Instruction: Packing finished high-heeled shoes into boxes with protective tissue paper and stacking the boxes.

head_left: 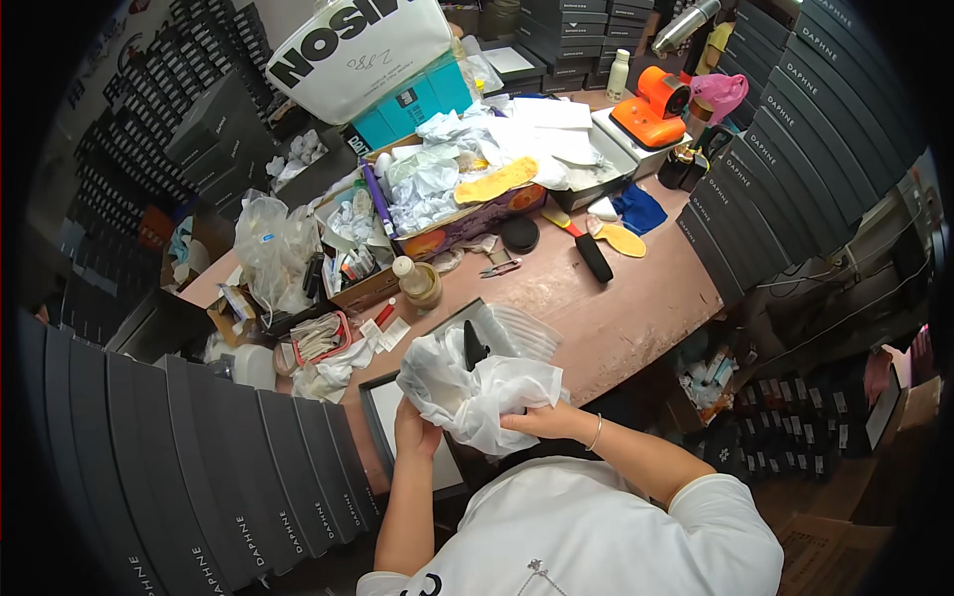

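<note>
Both my hands are at a bundle of crumpled white tissue paper (437, 382) at the near edge of the table. My left hand (417, 429) is closed on its lower left side, with the fingertips partly hidden by the paper. From the right, my right hand (547, 421) pinches a fold of the same paper. A black pointed piece (475, 346), which looks like part of a shoe, sticks up out of the wrapping; the rest of it is covered. Behind the bundle lies translucent ribbed wrap (527, 333). An open grey box part with a white inside (437, 465) lies under my left forearm.
Stacks of dark shoe boxes rise at the left (219, 427) and right (795, 149). Across the table stand a carton of crumpled paper (467, 230), a glue bottle (422, 288), a black-and-red brush (592, 258), a round black tin (520, 234) and an orange machine (651, 109).
</note>
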The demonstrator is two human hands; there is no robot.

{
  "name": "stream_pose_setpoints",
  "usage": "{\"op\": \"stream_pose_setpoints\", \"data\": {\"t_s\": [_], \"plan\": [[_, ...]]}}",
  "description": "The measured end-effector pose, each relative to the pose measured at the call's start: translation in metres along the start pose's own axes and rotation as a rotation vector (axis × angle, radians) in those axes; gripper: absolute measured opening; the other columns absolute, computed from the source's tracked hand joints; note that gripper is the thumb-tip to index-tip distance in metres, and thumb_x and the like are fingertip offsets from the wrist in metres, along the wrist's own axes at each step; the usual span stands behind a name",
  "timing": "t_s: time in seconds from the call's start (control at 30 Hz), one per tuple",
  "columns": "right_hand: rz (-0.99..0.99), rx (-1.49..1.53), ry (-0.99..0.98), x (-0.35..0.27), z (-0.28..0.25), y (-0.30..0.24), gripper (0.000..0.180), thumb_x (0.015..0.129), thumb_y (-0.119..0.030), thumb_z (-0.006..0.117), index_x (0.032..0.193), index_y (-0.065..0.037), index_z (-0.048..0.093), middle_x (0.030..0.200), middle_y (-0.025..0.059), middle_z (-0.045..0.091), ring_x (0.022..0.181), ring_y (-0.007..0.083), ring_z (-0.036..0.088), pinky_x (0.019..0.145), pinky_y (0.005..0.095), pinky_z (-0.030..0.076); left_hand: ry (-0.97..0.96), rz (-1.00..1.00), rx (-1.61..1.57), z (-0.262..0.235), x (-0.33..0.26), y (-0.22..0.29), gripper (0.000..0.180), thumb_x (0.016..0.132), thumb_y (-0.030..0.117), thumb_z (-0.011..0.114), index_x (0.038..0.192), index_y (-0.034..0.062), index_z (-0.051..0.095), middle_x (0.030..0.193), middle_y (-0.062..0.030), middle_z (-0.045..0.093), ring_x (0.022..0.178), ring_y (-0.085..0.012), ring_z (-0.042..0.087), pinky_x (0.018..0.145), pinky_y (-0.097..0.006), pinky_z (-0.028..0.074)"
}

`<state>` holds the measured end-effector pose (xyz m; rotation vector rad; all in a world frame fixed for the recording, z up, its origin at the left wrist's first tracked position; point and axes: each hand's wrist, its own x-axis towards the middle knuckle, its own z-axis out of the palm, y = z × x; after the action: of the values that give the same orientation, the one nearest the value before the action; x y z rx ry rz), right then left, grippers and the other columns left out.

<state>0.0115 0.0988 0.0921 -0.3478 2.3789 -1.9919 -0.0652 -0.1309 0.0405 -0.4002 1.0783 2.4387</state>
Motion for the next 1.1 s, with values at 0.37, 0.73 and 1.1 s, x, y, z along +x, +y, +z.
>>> {"op": "stream_pose_setpoints", "data": {"t_s": [0.37,0.73,1.1], "plan": [[0.03,0.123,-0.065,0.031,-0.017,-0.021,0.043,0.076,-0.029,0.077,0.111,-0.009,0.061,0.101,0.0102,0.064,0.09,0.0253,0.06,0.083,0.0359,0.049,0.127,0.555,0.308,0.039,-0.001,0.042,0.026,0.095,0.017,0.047,0.112,0.0003,0.057,0.103,-0.0082,0.064,0.089,-0.0206,0.065,0.077,-0.032,0.054],[0.253,-0.871,0.131,0.031,-0.084,0.013,0.054,0.075,-0.043,0.072,0.113,-0.008,0.057,0.097,0.0192,0.059,0.086,0.0394,0.061,0.073,0.0461,0.049,0.353,1.463,1.191,0.03,-0.07,0.101,0.014,0.091,0.014,0.055,0.084,0.0021,0.058,0.075,-0.0095,0.055,0.071,-0.019,0.057,0.069,-0.032,0.047],[0.042,-0.679,-0.786,0.076,-0.056,-0.056,0.052,0.065,-0.04,0.077,0.104,-0.007,0.064,0.098,0.0128,0.062,0.09,0.0344,0.061,0.075,0.0425,0.047,-0.36,-0.158,0.842,0.028,-0.015,0.04,0.047,0.097,0.038,0.045,0.126,0.0016,0.05,0.109,-0.0147,0.061,0.103,-0.0273,0.059,0.09,-0.037,0.047]]}}
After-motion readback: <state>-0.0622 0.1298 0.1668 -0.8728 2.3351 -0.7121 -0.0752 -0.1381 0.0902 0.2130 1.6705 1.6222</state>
